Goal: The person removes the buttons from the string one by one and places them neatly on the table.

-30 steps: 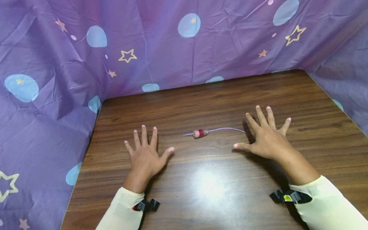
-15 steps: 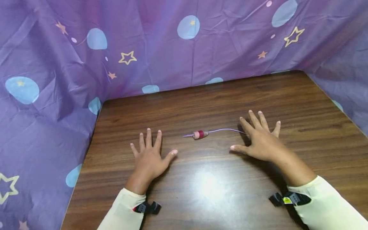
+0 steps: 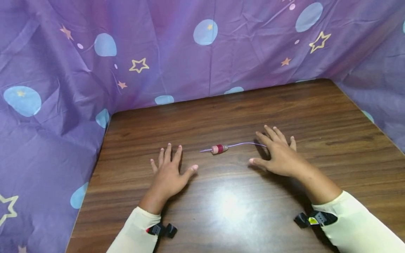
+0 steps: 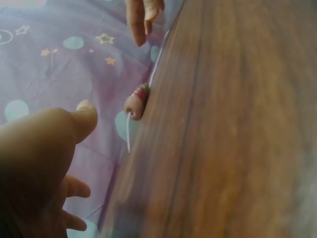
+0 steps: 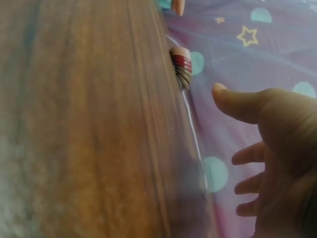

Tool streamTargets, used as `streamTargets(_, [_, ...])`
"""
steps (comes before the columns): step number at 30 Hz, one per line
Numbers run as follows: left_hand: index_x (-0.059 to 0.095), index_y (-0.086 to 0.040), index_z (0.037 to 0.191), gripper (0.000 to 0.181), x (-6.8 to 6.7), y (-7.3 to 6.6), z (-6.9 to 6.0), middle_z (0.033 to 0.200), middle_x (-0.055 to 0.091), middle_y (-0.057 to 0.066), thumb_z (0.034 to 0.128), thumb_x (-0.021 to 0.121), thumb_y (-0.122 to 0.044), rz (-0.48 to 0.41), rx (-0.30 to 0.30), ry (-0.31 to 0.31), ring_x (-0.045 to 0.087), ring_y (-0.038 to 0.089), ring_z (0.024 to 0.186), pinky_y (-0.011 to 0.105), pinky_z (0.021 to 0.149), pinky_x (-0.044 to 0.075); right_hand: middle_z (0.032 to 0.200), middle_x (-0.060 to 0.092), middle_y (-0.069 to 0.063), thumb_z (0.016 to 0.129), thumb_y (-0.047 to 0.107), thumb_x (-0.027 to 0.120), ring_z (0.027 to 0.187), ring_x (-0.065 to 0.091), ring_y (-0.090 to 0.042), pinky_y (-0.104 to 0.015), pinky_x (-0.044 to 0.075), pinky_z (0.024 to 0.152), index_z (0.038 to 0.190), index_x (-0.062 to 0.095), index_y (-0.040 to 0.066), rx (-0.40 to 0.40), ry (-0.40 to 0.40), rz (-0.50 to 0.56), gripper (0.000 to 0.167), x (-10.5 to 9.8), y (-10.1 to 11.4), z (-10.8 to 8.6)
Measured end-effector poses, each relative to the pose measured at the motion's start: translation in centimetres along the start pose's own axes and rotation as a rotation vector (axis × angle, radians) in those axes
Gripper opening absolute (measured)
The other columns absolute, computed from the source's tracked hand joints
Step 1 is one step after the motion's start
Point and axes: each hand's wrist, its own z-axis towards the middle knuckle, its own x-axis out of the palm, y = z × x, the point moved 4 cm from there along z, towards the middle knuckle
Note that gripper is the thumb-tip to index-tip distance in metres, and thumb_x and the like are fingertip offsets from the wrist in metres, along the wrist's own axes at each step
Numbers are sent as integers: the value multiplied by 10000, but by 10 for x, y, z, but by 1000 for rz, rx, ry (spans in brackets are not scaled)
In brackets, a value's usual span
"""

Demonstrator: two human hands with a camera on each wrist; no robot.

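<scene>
Several ring-shaped beads (image 3: 219, 149), pink, dark red and greyish, sit together on a thin purple string (image 3: 242, 143) lying across the wooden table. The string's short end points left; its longer end runs right, to beside the right hand. My left hand (image 3: 169, 177), fingers spread, is left of the beads and holds nothing. My right hand (image 3: 281, 154) hovers over the string's right end with fingers spread, gripping nothing. In the left wrist view the beads (image 4: 136, 102) are beyond the left thumb; in the right wrist view the beads (image 5: 181, 67) are beyond the right thumb.
The brown wood-grain table (image 3: 177, 123) reaches back to a purple curtain (image 3: 177, 42) with stars and blue ovals, which also hangs at both sides. A bright light reflection shows on the table's front middle. Black camera mounts are strapped to both wrists.
Both hands have moved inward, toward the beads: the left hand to the right, the right hand to the left. The beads and string lie as before.
</scene>
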Motion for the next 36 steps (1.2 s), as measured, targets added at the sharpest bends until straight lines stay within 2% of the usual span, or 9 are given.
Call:
streamTargets(5, [299,-179,1738,944,4,-7,1,1830,126,222,1014,616,-694,-53,31,5,51,509,1697,861,1256,-11,1802,168,-274,952,558,802,1630,161,-601,-944,130,1154,1699,364,95,-20,14,18,982,-1,7,3])
streamTargets(10, [351,-160,1718,881,6,-11,6,1790,253,248,1017,699,-565,-80,59,-6,173,530,1670,839,1274,93,1762,265,-302,982,525,778,1590,267,-614,-907,240,1157,1676,408,78,-52,38,-6,905,-1,15,10])
streamTargets(14, [430,-153,1682,808,8,-15,13,1743,342,266,1007,740,-473,-96,83,-26,234,546,1644,839,1265,147,1736,315,-318,992,501,776,1581,304,-601,-873,278,1175,1660,436,63,-71,63,3,868,0,22,14])
streamTargets(19, [522,-236,1637,684,10,-22,22,1755,329,252,1023,732,-453,-101,96,-5,211,539,1653,831,1273,137,1707,350,-345,1001,426,786,1568,319,-610,-841,279,1204,1630,475,41,-102,69,30,801,3,26,25])
streamTargets(23, [597,-268,1581,601,11,-27,31,1769,320,223,1027,738,-455,-137,98,-5,192,519,1664,820,1284,117,1693,388,-332,988,354,811,1590,293,-593,-846,243,1221,1590,535,48,-123,40,66,729,7,27,37])
streamTargets(28, [684,-236,1497,549,15,-35,42,1753,364,203,993,792,-426,-236,119,-36,189,485,1674,796,1302,62,1728,363,-291,984,328,816,1649,157,-583,-901,100,1213,1555,595,96,-117,23,159,654,12,26,46])
streamTargets(32, [752,-219,1410,471,21,-39,48,1722,417,199,972,824,-376,-296,128,-76,209,473,1671,806,1291,17,1738,341,-292,979,313,825,1654,90,-606,-924,9,1191,1505,652,119,-112,10,249,586,20,20,54])
streamTargets(36, [791,-192,1342,417,29,-41,52,1710,432,203,948,851,-315,-344,110,-118,208,479,1667,803,1283,-38,1760,318,-264,941,276,867,1671,76,-575,-907,-41,1206,1427,723,138,-80,-41,300,526,29,18,59])
